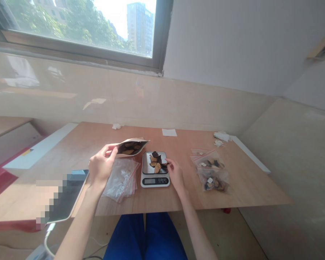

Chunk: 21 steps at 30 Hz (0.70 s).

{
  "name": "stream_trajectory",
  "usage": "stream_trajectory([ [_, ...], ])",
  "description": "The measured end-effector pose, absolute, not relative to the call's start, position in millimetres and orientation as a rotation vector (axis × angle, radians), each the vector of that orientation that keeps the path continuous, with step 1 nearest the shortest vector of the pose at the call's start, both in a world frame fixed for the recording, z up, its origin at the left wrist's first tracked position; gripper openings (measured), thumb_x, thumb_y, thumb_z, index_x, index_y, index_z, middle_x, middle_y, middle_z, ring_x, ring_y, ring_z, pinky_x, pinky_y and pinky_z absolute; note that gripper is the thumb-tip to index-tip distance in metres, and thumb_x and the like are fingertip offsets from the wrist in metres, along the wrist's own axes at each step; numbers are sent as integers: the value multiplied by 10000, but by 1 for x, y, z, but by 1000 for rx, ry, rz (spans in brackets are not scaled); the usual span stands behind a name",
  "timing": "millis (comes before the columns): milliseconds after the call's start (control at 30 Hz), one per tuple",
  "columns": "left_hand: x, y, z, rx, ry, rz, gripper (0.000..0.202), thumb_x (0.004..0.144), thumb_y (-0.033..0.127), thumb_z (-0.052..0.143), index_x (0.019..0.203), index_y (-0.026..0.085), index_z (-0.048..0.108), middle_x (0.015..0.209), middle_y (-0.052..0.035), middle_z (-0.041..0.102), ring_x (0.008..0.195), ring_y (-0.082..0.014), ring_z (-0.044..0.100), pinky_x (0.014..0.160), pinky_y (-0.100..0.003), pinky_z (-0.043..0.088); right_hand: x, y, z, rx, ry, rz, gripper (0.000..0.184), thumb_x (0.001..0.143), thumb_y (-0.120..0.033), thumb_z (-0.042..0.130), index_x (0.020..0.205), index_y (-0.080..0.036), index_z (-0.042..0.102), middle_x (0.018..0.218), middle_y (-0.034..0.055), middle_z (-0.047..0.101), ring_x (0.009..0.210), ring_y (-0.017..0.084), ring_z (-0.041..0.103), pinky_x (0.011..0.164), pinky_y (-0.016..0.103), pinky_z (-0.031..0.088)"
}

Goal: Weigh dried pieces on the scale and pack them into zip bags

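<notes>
My left hand [101, 164] grips the edge of a pouch [130, 156], its mouth gaping toward me with brown dried slices inside. Right of the pouch is a white digital kitchen scale [155, 181]. Several dried slices [157, 167], tan with dark skins, are heaped on its metal tray. At the tray's right edge, the closed fingertips of my right hand [176, 174] pinch a dark dried slice [164, 165]. The scale's display [151, 181] is too small to read.
Clear zip bags [121, 180] lie in a stack left of the scale. To the right are several filled zip bags [215, 180] with white labels. A tablet [67, 196] with a cable sits at the front left. Paper [169, 132] and crumpled tissues [219, 143] lie along the back.
</notes>
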<state>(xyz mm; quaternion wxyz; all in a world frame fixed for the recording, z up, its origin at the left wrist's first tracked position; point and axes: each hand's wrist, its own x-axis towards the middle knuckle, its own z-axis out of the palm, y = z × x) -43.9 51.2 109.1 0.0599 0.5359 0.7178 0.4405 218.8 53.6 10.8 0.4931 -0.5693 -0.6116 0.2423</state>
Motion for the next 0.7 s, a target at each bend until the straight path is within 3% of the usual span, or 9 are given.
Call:
stream_trajectory([
  [333, -44, 49, 109, 1610, 2147, 1321, 225, 795, 405, 538, 911, 284, 687, 820, 3, 714, 824, -188, 667, 682, -249, 444, 220, 86, -1, -1477, -1215, 787, 155, 678, -282, 574, 778, -169, 612, 751, 46, 658, 708, 179, 616, 708, 319, 493],
  [467, -43, 49, 109, 1618, 2149, 1333, 233, 795, 413, 533, 911, 284, 688, 823, 2, 719, 831, -193, 670, 690, -256, 454, 218, 83, 5, -1501, -1229, 722, 159, 642, -255, 617, 784, -185, 627, 827, 48, 644, 825, 201, 591, 802, 356, 467],
  [567, -43, 48, 107, 1619, 2139, 1336, 238, 796, 412, 532, 916, 280, 689, 815, 4, 722, 837, -191, 675, 699, -254, 460, 214, 75, 21, -1512, -1214, 625, 189, 676, -225, 589, 856, -179, 625, 951, 84, 613, 945, 220, 548, 898, 393, 420],
  [700, -42, 41, 103, 1640, 2064, 1344, 224, 778, 422, 552, 873, 277, 693, 763, 19, 723, 814, -186, 687, 672, -238, 473, 200, 47, 67, -1325, -1365, 587, 174, 810, -210, 470, 889, -187, 624, 965, 83, 610, 885, 184, 570, 853, 344, 455],
])
